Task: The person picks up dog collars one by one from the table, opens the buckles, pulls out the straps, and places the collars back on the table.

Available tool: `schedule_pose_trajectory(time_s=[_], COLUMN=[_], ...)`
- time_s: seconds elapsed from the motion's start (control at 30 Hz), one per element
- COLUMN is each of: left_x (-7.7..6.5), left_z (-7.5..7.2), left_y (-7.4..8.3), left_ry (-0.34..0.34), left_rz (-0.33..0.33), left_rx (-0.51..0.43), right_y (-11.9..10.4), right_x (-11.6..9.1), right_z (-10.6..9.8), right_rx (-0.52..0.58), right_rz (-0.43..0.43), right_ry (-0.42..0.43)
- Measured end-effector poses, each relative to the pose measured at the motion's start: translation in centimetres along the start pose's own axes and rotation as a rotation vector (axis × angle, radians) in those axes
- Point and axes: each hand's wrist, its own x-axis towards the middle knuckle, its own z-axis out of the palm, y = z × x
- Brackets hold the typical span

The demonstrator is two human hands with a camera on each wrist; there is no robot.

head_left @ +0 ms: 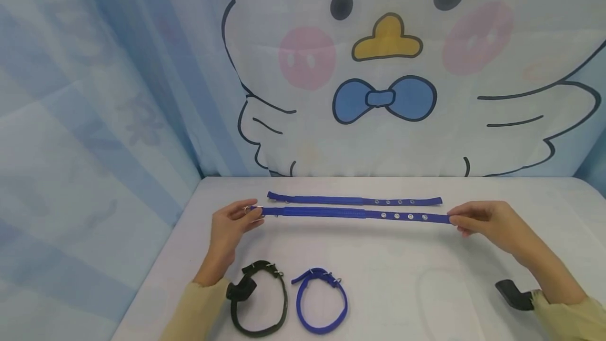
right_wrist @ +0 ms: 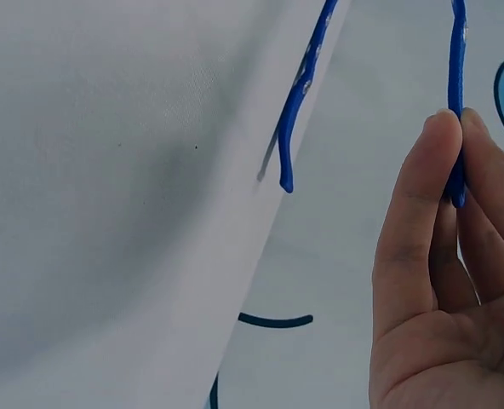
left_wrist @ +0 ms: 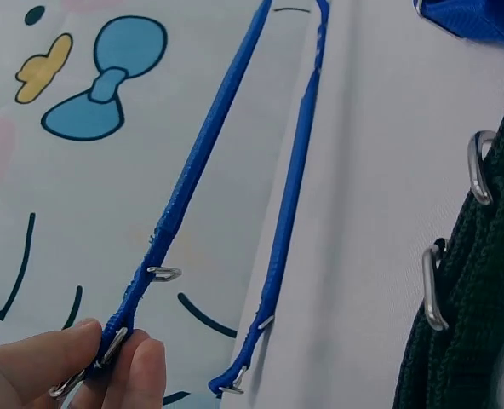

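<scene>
A blue collar, with metal eyelets and a buckle, is stretched straight between both hands above the table. My left hand pinches its buckle end; in the left wrist view thumb and fingers grip the blue strap beside its metal ring. The plain tip is pinched by my right hand, with the strap end poking out between thumb and forefinger. Just behind it lies a second blue collar, laid out straight on the table, roughly parallel to the held one.
Nearer the front stand two buckled loops, a dark green collar by the left forearm and a blue collar to its right. All are over a white table. A printed cartoon curtain hangs behind the far edge.
</scene>
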Motion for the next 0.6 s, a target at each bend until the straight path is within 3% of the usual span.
schedule_pose_trajectory(time_s=[0.3,0.6], left_x=[1.6,2.7], left_z=[0.7,1.1], left_y=[-0.5,-1.2], left_ry=[-0.034,-0.059], left_rz=[-0.036,-0.038], left_rx=[0.018,-0.019], right_y=[-0.1,0.0], right_x=[1.4,2.4], right_z=[0.4,1.0], right_rx=[0.015,0.047], right_rz=[0.048,0.014], right_ry=[0.025,0.022])
